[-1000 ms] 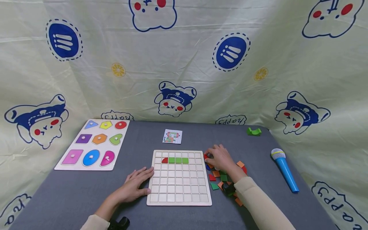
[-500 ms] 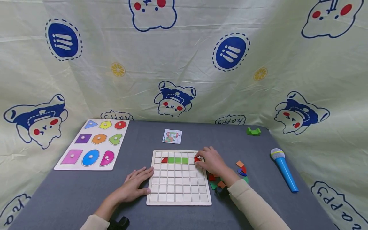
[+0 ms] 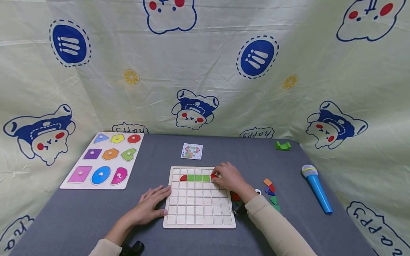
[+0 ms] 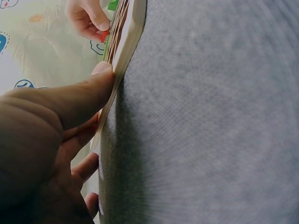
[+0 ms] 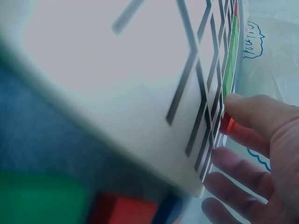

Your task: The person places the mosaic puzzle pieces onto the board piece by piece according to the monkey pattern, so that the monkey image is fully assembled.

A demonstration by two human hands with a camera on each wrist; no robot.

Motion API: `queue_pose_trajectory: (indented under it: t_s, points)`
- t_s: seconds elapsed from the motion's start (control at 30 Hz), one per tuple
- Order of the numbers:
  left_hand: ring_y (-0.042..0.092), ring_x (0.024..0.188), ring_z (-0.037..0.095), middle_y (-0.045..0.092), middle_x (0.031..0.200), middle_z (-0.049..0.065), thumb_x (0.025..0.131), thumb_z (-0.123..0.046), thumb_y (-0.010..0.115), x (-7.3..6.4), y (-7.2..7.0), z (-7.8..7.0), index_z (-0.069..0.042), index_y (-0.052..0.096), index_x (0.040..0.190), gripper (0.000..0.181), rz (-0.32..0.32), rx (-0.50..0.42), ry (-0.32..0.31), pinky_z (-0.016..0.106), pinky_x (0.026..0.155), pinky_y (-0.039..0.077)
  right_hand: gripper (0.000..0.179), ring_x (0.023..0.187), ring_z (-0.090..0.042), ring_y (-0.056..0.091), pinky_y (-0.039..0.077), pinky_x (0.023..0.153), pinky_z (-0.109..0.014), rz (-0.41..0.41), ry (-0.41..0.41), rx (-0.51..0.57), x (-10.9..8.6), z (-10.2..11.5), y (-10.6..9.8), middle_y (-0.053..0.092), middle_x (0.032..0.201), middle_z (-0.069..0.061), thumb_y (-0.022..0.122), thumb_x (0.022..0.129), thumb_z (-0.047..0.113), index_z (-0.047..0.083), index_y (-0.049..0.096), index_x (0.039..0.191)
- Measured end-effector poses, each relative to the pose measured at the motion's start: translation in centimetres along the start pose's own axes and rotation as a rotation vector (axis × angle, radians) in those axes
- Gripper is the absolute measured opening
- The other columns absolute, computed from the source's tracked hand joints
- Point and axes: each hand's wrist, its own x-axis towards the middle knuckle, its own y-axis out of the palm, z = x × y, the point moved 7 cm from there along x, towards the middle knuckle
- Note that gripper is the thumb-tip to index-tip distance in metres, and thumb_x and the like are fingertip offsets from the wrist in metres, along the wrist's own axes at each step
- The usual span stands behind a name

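Observation:
A wooden grid board [image 3: 198,209] lies on the grey table. In its second row from the top sit a red rounded tile [image 3: 183,178] and several green square tiles [image 3: 198,178]. My right hand [image 3: 230,176] pinches a red tile [image 3: 213,176] between thumb and fingers, just right of the green ones; the right wrist view shows this red tile [image 5: 227,124] at the board's surface. My left hand [image 3: 148,208] rests at the board's left edge with fingers extended, and in the left wrist view its thumb [image 4: 100,77] touches the board's side.
Loose coloured tiles [image 3: 273,200] lie right of the board, partly hidden by my right arm. A pattern card [image 3: 192,151] lies behind it. A shape puzzle [image 3: 104,161] stands at left. A blue toy microphone [image 3: 317,190] and a green arched block [image 3: 283,146] are at right.
My right hand has moved left from the loose tiles onto the board, carrying the red tile to the end of the green row. My left hand has stayed in place.

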Motion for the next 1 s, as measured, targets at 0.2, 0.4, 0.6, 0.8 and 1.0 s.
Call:
queue_pose_trajectory:
  t_s: [0.2, 0.4, 0.6, 0.8, 1.0]
  points:
    - [0.023, 0.143, 0.039, 0.036, 0.153, 0.008, 0.084, -0.024, 0.069, 0.09, 0.16, 0.19, -0.007, 0.04, 0.143, 0.068, 0.007, -0.003, -0.006, 0.065, 0.11, 0.008, 0.017, 0.085, -0.015, 0.049, 0.043, 0.075, -0.033, 0.024, 0.014, 0.006, 0.15, 0.15, 0.31, 0.06, 0.091, 0.001, 0.073, 0.082, 0.031, 0.02, 0.071, 0.094]
    - [0.023, 0.142, 0.039, 0.036, 0.152, 0.008, 0.084, -0.026, 0.069, 0.1, 0.12, 0.27, -0.008, 0.041, 0.143, 0.068, 0.006, -0.004, -0.006, 0.065, 0.11, 0.008, 0.017, 0.083, -0.014, 0.047, 0.041, 0.072, -0.032, 0.027, 0.009, -0.003, 0.12, 0.3, 0.35, 0.058, 0.09, 0.001, 0.073, 0.081, 0.031, 0.02, 0.071, 0.094]
    - [0.023, 0.142, 0.04, 0.035, 0.152, 0.009, 0.085, -0.028, 0.068, 0.05, 0.03, 0.19, -0.007, 0.04, 0.143, 0.068, 0.011, -0.006, 0.008, 0.066, 0.109, 0.008, 0.018, 0.083, -0.014, 0.047, 0.041, 0.071, -0.031, 0.034, 0.005, -0.017, 0.08, 0.34, 0.39, 0.058, 0.091, 0.002, 0.074, 0.081, 0.032, 0.021, 0.071, 0.095]
    - [0.022, 0.143, 0.039, 0.034, 0.153, 0.009, 0.085, -0.024, 0.068, 0.12, 0.18, 0.2, -0.006, 0.039, 0.143, 0.067, 0.022, -0.021, 0.0, 0.065, 0.11, 0.006, 0.019, 0.085, -0.015, 0.047, 0.042, 0.073, -0.032, 0.04, 0.004, -0.02, 0.13, 0.33, 0.41, 0.059, 0.092, 0.001, 0.073, 0.081, 0.031, 0.02, 0.071, 0.097]
    - [0.022, 0.143, 0.039, 0.035, 0.153, 0.009, 0.085, -0.025, 0.068, 0.12, 0.15, 0.24, -0.007, 0.04, 0.143, 0.067, 0.026, -0.014, -0.007, 0.065, 0.11, 0.007, 0.021, 0.085, -0.016, 0.047, 0.042, 0.073, -0.032, 0.04, 0.0, -0.029, 0.16, 0.27, 0.47, 0.059, 0.094, 0.0, 0.073, 0.081, 0.031, 0.019, 0.071, 0.098]
